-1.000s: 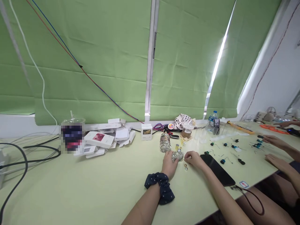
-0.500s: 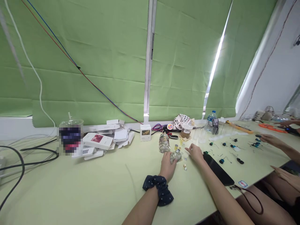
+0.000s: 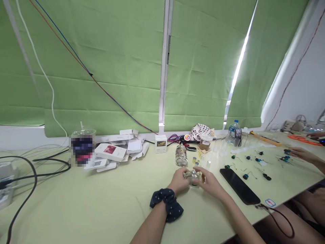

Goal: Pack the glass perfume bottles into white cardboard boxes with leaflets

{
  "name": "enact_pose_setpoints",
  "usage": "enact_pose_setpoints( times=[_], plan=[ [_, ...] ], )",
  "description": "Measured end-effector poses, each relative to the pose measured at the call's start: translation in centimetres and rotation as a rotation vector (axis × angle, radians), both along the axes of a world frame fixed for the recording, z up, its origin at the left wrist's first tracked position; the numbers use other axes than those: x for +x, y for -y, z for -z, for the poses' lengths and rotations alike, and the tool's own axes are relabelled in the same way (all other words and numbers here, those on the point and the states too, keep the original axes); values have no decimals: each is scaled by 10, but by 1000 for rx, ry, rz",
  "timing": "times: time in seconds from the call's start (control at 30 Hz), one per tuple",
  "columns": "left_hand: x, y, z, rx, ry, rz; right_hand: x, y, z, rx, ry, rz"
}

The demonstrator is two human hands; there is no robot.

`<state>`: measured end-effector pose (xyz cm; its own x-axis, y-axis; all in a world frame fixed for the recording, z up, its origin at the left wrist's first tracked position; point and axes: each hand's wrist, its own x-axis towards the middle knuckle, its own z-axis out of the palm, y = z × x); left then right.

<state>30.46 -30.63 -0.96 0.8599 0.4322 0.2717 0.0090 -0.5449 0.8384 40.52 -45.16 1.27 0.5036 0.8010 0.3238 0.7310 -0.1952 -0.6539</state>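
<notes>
Left hand (image 3: 179, 181) and right hand (image 3: 211, 181) pinching glass bottle (image 3: 194, 179) between fingers (image 3: 202, 177); slick glass possibly slipping, knocking small pieces (image 3: 194, 159) toward table's (image 3: 101, 203) far edge

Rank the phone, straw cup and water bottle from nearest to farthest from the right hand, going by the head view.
Nearest to the right hand:
1. Phone, just to its right.
2. Water bottle, farther back, slightly right.
3. Straw cup, far to the left.
</notes>
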Motion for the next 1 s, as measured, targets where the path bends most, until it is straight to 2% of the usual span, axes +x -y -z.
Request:
enact_pose_setpoints(
  times=[0.1,0.2,0.27,0.4,0.5,0.63,0.8,0.9,1.0],
  plan=[
    [-8,-12,-3,6,-108,179,-29,10,4,-73,49,31],
    [-10,-20,-7,34,-164,208,-40,31,9,-137,94,156],
    [-9,-24,-10,67,-137,103,-35,49,15,-158,108,225],
    [-2,-25,-10,153,-15,-259,-10,83,29,-186,127,369],
    [4,-25,-6,192,13,-463,14,94,32,-215,155,457],
    [15,-27,-1,204,-20,-580,39,79,24,-238,171,497],
    [27,-27,-3,226,-78,-614,54,44,12,-263,151,516],
    [30,-25,-5,251,-99,-607,52,32,8,-156,207,582],
    [29,-24,-6,267,-104,-595,43,20,3,41,258,640]
  ],
)
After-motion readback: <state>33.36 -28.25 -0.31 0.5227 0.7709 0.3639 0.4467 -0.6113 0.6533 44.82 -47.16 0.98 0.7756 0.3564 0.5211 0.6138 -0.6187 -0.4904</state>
